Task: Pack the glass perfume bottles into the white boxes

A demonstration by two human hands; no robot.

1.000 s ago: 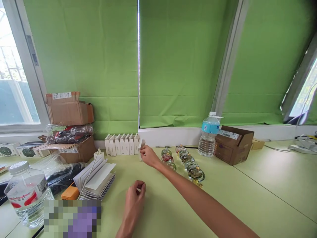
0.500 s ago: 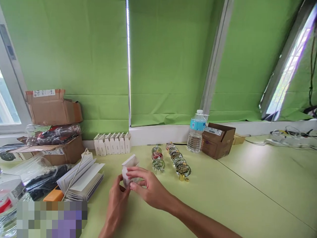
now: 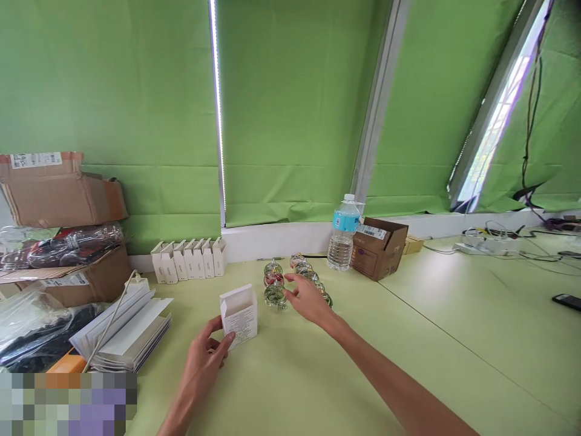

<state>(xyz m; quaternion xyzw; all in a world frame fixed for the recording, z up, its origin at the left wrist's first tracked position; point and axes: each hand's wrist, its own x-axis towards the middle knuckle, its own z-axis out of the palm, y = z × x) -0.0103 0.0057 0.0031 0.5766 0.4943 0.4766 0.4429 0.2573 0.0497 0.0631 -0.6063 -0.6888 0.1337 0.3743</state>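
Observation:
My left hand point(image 3: 206, 354) grips a small white carton point(image 3: 241, 324) by its lower left side, thumb across the front. The carton stands upright with its top open, and fine print covers the side facing me. Over to the right, my right hand point(image 3: 308, 298) reaches in with fingers apart, right beside the nearest greenish round glass bottle point(image 3: 275, 295); I cannot tell whether it touches. Behind that bottle sits a reddish one point(image 3: 273, 278). A second row of round glass bottles point(image 3: 298, 260) is partly hidden by my right hand.
Several white cartons point(image 3: 190, 260) stand in a row at the back. Flat white cardboard pieces point(image 3: 127, 339) are stacked at left, near brown boxes point(image 3: 63, 197). A water bottle point(image 3: 341, 239) and an open brown box point(image 3: 379, 248) stand behind; a phone point(image 3: 568, 301) lies far right.
My right hand has let go of the white carton and moved right to the glass bottles. My left hand still holds the carton, now turned with its printed side showing. The view has shifted right.

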